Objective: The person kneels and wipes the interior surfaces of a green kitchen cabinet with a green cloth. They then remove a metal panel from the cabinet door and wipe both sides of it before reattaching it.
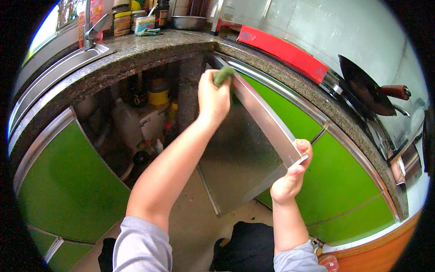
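Note:
My left hand is closed on a green cloth or scouring pad, slightly blurred, against the upper part of the open cabinet door's metal edge. The cabinet door stands swung out, with a dull grey inner face and a wide aluminium profile along its top. My right hand grips the near outer corner of that profile, thumb and fingers on either side. The dark open cabinet lies to the left of my left forearm.
Bottles and containers fill the cabinet. A granite worktop runs above, with a steel sink and jars at the left. A red box and a black wok are at the right. Green cabinet fronts flank the opening.

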The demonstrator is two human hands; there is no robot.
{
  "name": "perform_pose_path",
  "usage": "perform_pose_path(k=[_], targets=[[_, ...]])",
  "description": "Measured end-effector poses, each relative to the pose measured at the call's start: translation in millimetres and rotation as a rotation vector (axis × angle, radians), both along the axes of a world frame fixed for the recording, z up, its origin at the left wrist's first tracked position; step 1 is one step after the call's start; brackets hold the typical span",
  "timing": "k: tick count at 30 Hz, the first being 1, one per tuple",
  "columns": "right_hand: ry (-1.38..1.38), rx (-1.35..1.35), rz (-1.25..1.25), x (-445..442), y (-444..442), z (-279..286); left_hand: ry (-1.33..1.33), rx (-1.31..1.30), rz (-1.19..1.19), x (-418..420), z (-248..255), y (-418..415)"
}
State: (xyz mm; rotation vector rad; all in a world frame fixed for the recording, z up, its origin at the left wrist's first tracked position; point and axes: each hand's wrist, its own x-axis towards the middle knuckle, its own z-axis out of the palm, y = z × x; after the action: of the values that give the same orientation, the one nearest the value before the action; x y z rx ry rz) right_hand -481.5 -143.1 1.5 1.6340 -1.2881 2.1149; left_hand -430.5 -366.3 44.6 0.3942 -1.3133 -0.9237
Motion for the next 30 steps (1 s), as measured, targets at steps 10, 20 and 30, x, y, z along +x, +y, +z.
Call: perform_pose_path(k=[10,20,30], targets=[[-0.066,-0.067,-0.109,-1,-1,5,-0.005,-0.449,-0.092,17,-10,107],[0.092,-0.077,-0.187,7,-2,4,-0.008,-0.030,0.113,-5,0,-12],[-0.063,-0.022,-0.100,11,5,0,0.203,-0.865,-0.014,19,-11,64]])
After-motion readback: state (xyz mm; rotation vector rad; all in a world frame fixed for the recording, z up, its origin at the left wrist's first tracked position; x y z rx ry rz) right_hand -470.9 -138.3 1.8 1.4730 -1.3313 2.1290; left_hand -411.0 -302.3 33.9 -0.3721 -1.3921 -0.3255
